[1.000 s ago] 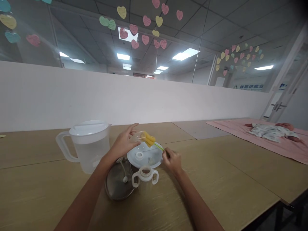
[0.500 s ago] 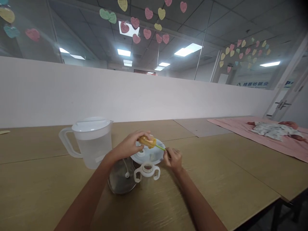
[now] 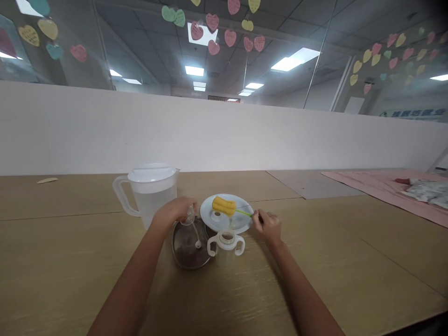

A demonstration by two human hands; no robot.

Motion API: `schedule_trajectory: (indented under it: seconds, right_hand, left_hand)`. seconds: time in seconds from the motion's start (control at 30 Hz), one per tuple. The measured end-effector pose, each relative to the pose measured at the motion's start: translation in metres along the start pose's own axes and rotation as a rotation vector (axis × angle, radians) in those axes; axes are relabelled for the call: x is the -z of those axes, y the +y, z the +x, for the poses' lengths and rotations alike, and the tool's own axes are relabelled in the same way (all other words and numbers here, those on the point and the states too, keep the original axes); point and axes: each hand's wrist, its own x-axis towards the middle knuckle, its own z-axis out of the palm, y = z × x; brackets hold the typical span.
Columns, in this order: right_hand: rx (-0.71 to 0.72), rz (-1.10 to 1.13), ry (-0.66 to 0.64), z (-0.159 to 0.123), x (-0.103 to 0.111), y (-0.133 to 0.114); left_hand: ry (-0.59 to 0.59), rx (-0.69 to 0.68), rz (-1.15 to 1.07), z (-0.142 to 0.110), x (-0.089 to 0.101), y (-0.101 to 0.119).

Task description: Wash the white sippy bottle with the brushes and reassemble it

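My right hand (image 3: pixel 269 227) is closed around the handle end of a sponge brush (image 3: pixel 224 206) with a yellow sponge head and thin green stem. The sponge hangs over a white plate (image 3: pixel 209 205) holding a white ring-shaped part (image 3: pixel 216 216) and a clear piece. My left hand (image 3: pixel 178 210) grips a small clear cup-like cover (image 3: pixel 189 217), partly hidden by the fingers. Below it is a round metal bowl (image 3: pixel 187 254), with a thin straw ending in a white ball (image 3: pixel 198 244). A clear bottle with two white handles (image 3: pixel 227 239) stands in front of the plate.
A lidded white plastic pitcher (image 3: pixel 154 189) with clear liquid stands left of the plate. On the right, a pink cloth (image 3: pixel 371 182) bears a patterned white bundle (image 3: pixel 425 190). A flat pale piece (image 3: pixel 47 180) lies far left, near the low white wall (image 3: pixel 217 135).
My left hand has drawn left and down, taking the clear cover off the yellow sponge, now bare. My right hand still holds the brush. The view has turned slightly left.
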Motion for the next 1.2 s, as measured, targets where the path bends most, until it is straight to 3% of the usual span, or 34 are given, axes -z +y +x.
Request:
schedule_trajectory:
  seconds: [0.07,0.17,0.3,0.43,0.57,0.67,0.83,0.97,1.1,1.2]
  right_hand:
    - [-0.044,-0.018,0.016,-0.001,-0.001,0.002]
    - [-0.058,-0.03,0.008,-0.003,-0.001,0.004]
    - [-0.041,-0.032,-0.012,-0.003,-0.002,0.003]
    - [-0.043,-0.046,-0.011,-0.002,-0.002,0.004]
    - [-0.056,-0.035,-0.01,-0.001,-0.003,0.004]
    - [-0.082,-0.039,-0.017,-0.001,-0.005,0.004]
    - [-0.127,-0.054,-0.017,-0.002,-0.007,0.005]
    - [-0.14,-0.054,0.005,-0.002,-0.007,0.005]
    - [-0.136,-0.032,0.0,-0.002,-0.006,0.004]
    - [-0.163,-0.018,0.003,-0.003,-0.006,0.006]
  left_hand:
    - [-0.072,0.115,0.065,0.007,-0.009,-0.001]
    - [-0.072,0.202,0.119,0.016,-0.022,-0.001]
    - [-0.056,0.205,0.142,0.021,-0.033,-0.002]
    - [-0.02,0.19,0.174,0.017,-0.032,0.003]
    - [0.075,0.0,0.147,0.017,-0.028,0.02]
    - [0.158,-0.173,0.109,0.028,-0.039,0.034]
    - [0.216,-0.244,0.116,0.05,-0.065,0.039]
    - [0.3,-0.303,0.016,0.054,-0.071,0.042]
    - [0.2,-0.373,-0.281,0.058,-0.082,0.06]
    - [0.158,-0.331,-0.341,0.064,-0.087,0.068]
